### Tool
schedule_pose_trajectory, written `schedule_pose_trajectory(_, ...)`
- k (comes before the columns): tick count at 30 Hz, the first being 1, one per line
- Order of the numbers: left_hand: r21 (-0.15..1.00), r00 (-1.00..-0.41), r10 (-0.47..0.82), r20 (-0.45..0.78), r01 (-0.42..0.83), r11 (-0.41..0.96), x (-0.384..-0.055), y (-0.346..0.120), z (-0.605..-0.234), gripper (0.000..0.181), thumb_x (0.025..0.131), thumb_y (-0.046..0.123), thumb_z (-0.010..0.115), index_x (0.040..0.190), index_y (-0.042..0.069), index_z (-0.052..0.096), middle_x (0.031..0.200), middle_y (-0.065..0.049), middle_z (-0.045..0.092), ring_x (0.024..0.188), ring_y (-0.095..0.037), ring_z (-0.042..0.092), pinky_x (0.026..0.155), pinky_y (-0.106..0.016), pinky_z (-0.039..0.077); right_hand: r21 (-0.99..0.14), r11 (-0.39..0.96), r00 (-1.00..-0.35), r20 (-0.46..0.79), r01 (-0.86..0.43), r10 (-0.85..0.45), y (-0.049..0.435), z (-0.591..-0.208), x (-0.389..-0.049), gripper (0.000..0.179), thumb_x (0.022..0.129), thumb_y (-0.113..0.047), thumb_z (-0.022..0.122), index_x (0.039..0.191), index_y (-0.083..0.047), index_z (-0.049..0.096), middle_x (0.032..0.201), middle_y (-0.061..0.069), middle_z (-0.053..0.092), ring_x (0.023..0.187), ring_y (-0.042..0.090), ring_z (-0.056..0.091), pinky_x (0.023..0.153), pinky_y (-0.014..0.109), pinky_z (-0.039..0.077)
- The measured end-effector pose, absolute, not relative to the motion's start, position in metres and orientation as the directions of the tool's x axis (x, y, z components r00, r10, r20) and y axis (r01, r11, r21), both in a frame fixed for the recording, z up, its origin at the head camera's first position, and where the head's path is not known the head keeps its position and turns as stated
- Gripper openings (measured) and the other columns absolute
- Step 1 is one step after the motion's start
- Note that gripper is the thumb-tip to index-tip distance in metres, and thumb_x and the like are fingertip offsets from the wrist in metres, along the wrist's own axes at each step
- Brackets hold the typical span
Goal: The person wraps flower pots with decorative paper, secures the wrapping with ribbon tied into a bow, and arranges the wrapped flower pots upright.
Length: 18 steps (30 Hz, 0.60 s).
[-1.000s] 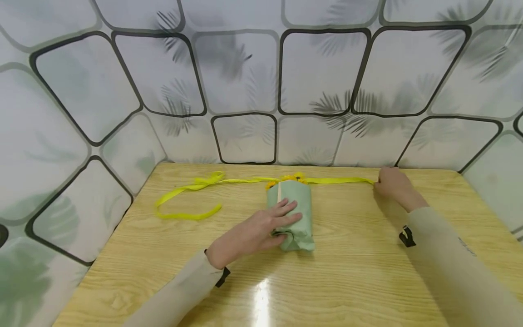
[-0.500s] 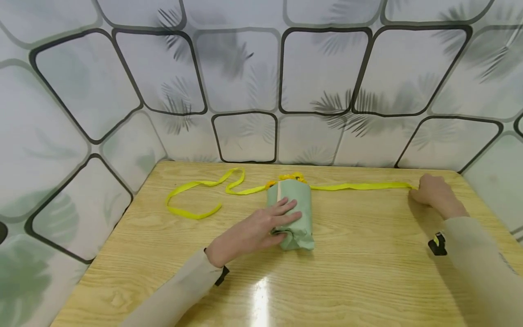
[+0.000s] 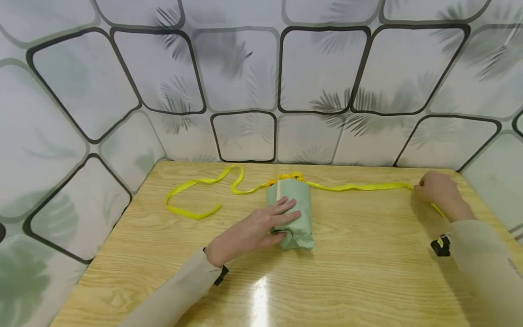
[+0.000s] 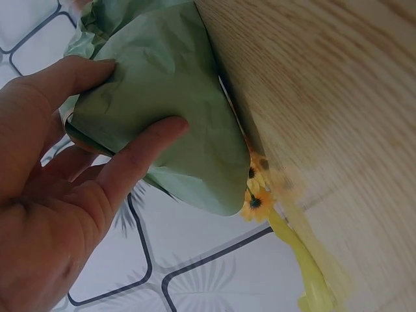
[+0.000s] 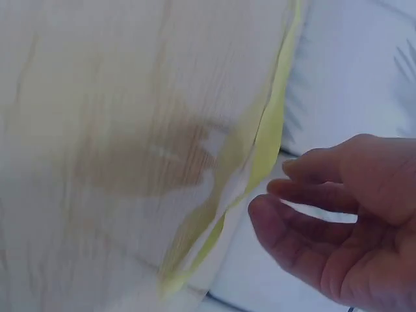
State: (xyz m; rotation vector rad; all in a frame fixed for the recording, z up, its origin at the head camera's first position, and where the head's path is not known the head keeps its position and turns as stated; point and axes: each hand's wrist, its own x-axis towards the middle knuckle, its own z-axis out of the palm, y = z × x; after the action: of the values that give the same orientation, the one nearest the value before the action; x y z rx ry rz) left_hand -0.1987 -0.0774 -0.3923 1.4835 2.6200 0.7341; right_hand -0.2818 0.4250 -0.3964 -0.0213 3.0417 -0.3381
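Note:
A small bouquet wrapped in pale green paper (image 3: 292, 200) lies at the middle of the wooden table. Yellow flowers (image 4: 255, 203) peek out at its far end. My left hand (image 3: 255, 231) presses on the wrapping, two fingers laid straight across the top and the thumb by its crumpled lower end. A yellow ribbon (image 3: 359, 186) runs crosswise by the flowers, its middle hidden there. Over the ribbon's right end is my right hand (image 3: 439, 190). In the right wrist view the right hand's fingertips (image 5: 263, 205) are loosely bent, close beside the twisted ribbon, with a gap between.
On the left the ribbon's other part curls in a loose loop (image 3: 173, 195) on the tabletop (image 3: 347, 281). A patterned wall covering (image 3: 318, 68) rises right behind the table's back edge and along both sides.
My right hand has moved right, drawing the ribbon along, and its fingers have come off it. The ribbon's left part has straightened and shifted. My left hand stays on the bouquet.

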Motion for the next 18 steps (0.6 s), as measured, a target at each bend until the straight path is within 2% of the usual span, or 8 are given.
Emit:
schedule_pose_trajectory(1, 0.420, -0.542, 0.819, 0.190, 0.799, 0.431, -0.199, -0.078, -0.392, 0.059, 0.100, 0.013, 0.067, 0.155, 0.009, 0.045, 0.166, -0.016, 0.030, 0.156, -0.033, 0.026, 0.113, -0.041, 0.046, -0.214, 0.976, -0.997, -0.061, -0.042, -0.056, 0.419, -0.397, -0.284, 0.033, 0.093, -0.012, 0.050, 0.069, 0.008, 0.061, 0.062, 0.018, 0.059, 0.057, 0.032, 0.056, 0.054, 0.044, 0.047)
schedule_pose_trajectory(3, 0.416, -0.542, 0.818, 0.194, 0.800, 0.432, -0.199, -0.078, -0.393, 0.058, 0.100, 0.013, 0.067, 0.154, 0.009, 0.046, 0.166, -0.016, 0.031, 0.156, -0.033, 0.027, 0.113, -0.041, 0.047, -0.204, 0.971, -0.989, -0.041, -0.128, -0.139, 0.401, -0.398, -0.287, 0.030, 0.093, -0.010, 0.053, 0.098, 0.016, 0.068, 0.086, 0.033, 0.067, 0.077, 0.047, 0.064, 0.067, 0.055, 0.053)
schedule_pose_trajectory(5, 0.416, -0.541, 0.817, 0.198, 0.801, 0.430, -0.199, -0.078, -0.393, 0.058, 0.100, 0.012, 0.067, 0.154, 0.009, 0.046, 0.166, -0.016, 0.031, 0.156, -0.034, 0.027, 0.114, -0.041, 0.046, -0.198, 0.955, -0.972, -0.027, -0.223, -0.232, 0.380, -0.401, -0.288, 0.040, 0.094, -0.007, 0.056, 0.126, 0.016, 0.061, 0.111, 0.043, 0.063, 0.093, 0.054, 0.064, 0.075, 0.060, 0.053)
schedule_pose_trajectory(7, 0.415, -0.539, 0.817, 0.203, 0.803, 0.427, -0.200, -0.078, -0.393, 0.058, 0.100, 0.012, 0.067, 0.154, 0.008, 0.046, 0.166, -0.017, 0.032, 0.155, -0.034, 0.028, 0.114, -0.041, 0.046, -0.203, 0.929, -0.948, -0.019, -0.309, -0.319, 0.358, -0.407, -0.287, 0.046, 0.094, -0.005, 0.057, 0.137, 0.013, 0.056, 0.117, 0.043, 0.061, 0.095, 0.051, 0.063, 0.076, 0.057, 0.053)
schedule_pose_trajectory(11, 0.411, -0.536, 0.817, 0.215, 0.808, 0.422, -0.200, -0.077, -0.393, 0.058, 0.099, 0.012, 0.068, 0.153, 0.008, 0.047, 0.165, -0.017, 0.033, 0.155, -0.034, 0.029, 0.114, -0.041, 0.046, -0.178, 0.885, -0.897, -0.022, -0.430, -0.441, 0.324, -0.415, -0.277, 0.047, 0.095, 0.000, 0.056, 0.142, 0.006, 0.056, 0.118, 0.039, 0.060, 0.085, 0.038, 0.065, 0.068, 0.047, 0.053)
schedule_pose_trajectory(15, 0.409, -0.531, 0.817, 0.223, 0.812, 0.416, -0.201, -0.077, -0.393, 0.058, 0.099, 0.011, 0.068, 0.153, 0.007, 0.048, 0.165, -0.018, 0.033, 0.154, -0.035, 0.030, 0.115, -0.042, 0.045, -0.133, 0.901, -0.901, -0.083, -0.414, -0.426, 0.311, -0.415, -0.267, 0.046, 0.097, -0.002, 0.055, 0.142, 0.003, 0.057, 0.114, 0.033, 0.061, 0.077, 0.029, 0.061, 0.062, 0.040, 0.050)
schedule_pose_trajectory(18, 0.406, -0.531, 0.818, 0.221, 0.813, 0.418, -0.201, -0.077, -0.393, 0.058, 0.099, 0.011, 0.069, 0.153, 0.007, 0.047, 0.165, -0.018, 0.033, 0.154, -0.035, 0.029, 0.116, -0.042, 0.044, -0.115, 0.919, -0.914, -0.115, -0.377, -0.389, 0.310, -0.413, -0.262, 0.048, 0.098, -0.004, 0.054, 0.145, 0.002, 0.054, 0.115, 0.033, 0.059, 0.079, 0.030, 0.060, 0.061, 0.038, 0.048)
